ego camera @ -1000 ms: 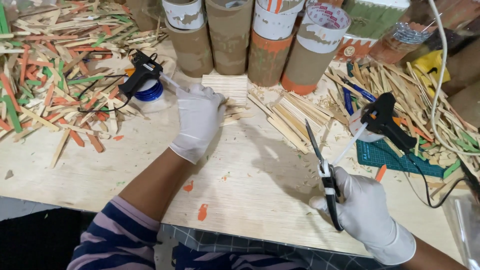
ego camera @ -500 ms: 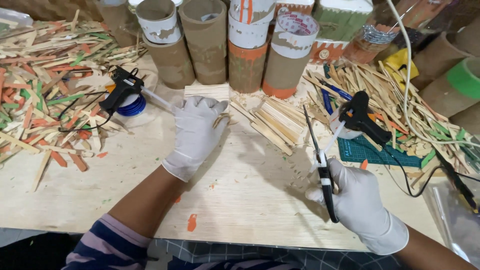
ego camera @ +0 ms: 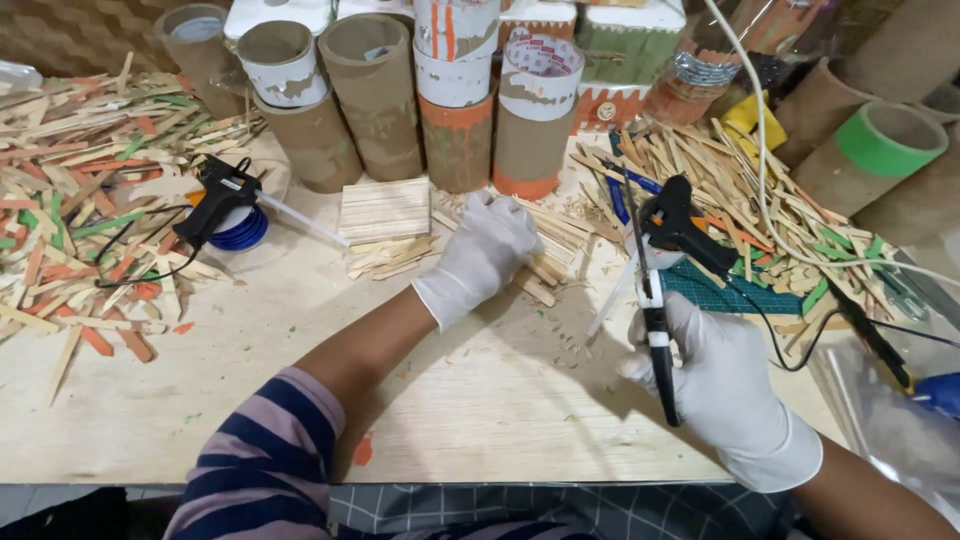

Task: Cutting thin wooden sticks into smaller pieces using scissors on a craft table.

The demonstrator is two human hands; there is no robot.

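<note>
Both my hands wear white gloves. My left hand (ego camera: 485, 255) reaches over a loose heap of plain wooden sticks (ego camera: 545, 250) in the middle of the wooden table (ego camera: 300, 400), fingers curled down onto them. My right hand (ego camera: 725, 385) is closed around the handles of black scissors (ego camera: 650, 300), whose blades point away from me. Just beyond the scissors lies a black glue gun (ego camera: 685, 225) on a green cutting mat (ego camera: 725, 290). A flat panel of glued sticks (ego camera: 385, 208) rests left of my left hand.
A second black glue gun (ego camera: 225, 195) lies beside a blue tape roll at the left, by a heap of coloured sticks (ego camera: 80, 180). Several cardboard tubes (ego camera: 375, 90) stand along the back. More sticks (ego camera: 760, 190), a white cable and a green-rimmed tube (ego camera: 885, 140) fill the right.
My left hand has moved right, from beside the glued stick panel to the loose sticks. The right hand keeps the scissors in much the same pose; the camera view shifted.
</note>
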